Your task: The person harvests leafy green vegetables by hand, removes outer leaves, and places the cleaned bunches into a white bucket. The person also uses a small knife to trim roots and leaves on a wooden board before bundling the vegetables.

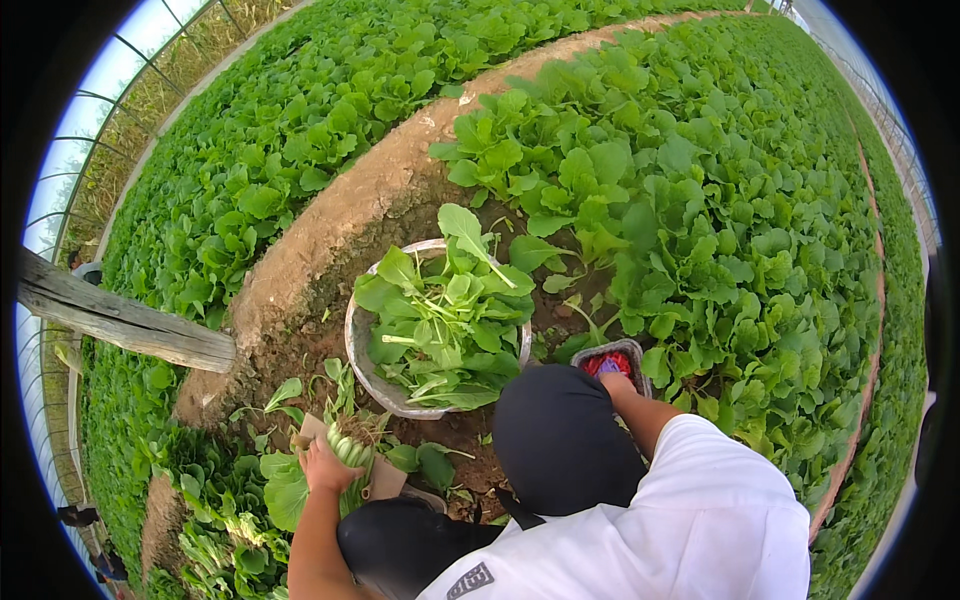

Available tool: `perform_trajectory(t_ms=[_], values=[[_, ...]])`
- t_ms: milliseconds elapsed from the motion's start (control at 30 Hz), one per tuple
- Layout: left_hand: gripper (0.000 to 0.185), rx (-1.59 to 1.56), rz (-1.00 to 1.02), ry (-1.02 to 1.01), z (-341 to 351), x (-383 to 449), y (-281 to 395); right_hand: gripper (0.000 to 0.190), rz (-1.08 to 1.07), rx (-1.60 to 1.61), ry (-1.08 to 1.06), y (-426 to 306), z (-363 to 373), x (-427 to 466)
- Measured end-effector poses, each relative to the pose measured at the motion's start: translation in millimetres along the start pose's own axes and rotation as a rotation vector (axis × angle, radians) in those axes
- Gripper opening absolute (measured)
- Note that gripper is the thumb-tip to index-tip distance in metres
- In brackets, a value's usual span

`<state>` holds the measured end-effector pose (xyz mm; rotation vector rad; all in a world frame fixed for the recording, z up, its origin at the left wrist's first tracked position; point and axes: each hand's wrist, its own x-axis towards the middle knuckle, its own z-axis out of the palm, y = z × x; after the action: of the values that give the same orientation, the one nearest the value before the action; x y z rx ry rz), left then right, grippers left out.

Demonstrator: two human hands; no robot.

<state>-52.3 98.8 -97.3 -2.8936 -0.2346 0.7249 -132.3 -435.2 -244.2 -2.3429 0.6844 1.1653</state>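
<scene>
My left hand (pixel 328 463) grips a bunch of leafy greens (pixel 349 450) with pale stems and roots attached. The bunch lies over a piece of brown cardboard (pixel 387 478), its roots toward the tub. My right hand (pixel 616 384) reaches into a small grey basket (pixel 637 352) beside my right knee. Red and purple material (pixel 606 364) shows in that basket at my fingers; what it is I cannot make out. My fingertips there are partly hidden. Ahead of me stands a round whitish tub (pixel 358 375) heaped with loose green leaves (pixel 457 322).
Dense rows of leafy greens (pixel 720 217) grow to the right and beyond a bare earth ridge (pixel 330 225). A wooden post (pixel 127 315) leans in from the left. Pulled greens (pixel 225 540) lie at lower left. Greenhouse framing (pixel 75 172) curves along the left side.
</scene>
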Motion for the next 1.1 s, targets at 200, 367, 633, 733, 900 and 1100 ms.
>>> perform_trajectory(t_ms=[200,367,633,733,900,1100], values=[[0.113,-0.089,0.010,0.008,-1.8,2.6,0.6,0.044,-0.475,-0.006,0.253,6.2,27.2,-10.0],[0.112,-0.133,0.053,0.049,16.9,17.5,-7.6,0.039,-0.047,-0.017,0.254,18.8,48.7,10.7],[0.111,-0.148,0.023,-0.015,6.1,12.5,-4.5,0.042,-0.141,-0.266,0.138,9.6,33.5,19.9],[0.111,-0.153,0.036,-0.003,5.8,11.5,-4.2,0.043,-0.145,-0.090,0.156,6.8,25.2,1.6],[0.110,-0.120,0.003,-0.023,3.9,10.0,-1.1,0.044,-0.111,0.120,0.108,9.8,20.3,-6.8],[0.111,-0.118,-0.003,0.026,13.7,7.8,-10.4,0.046,-0.149,0.192,0.073,-0.5,24.7,-1.9]])
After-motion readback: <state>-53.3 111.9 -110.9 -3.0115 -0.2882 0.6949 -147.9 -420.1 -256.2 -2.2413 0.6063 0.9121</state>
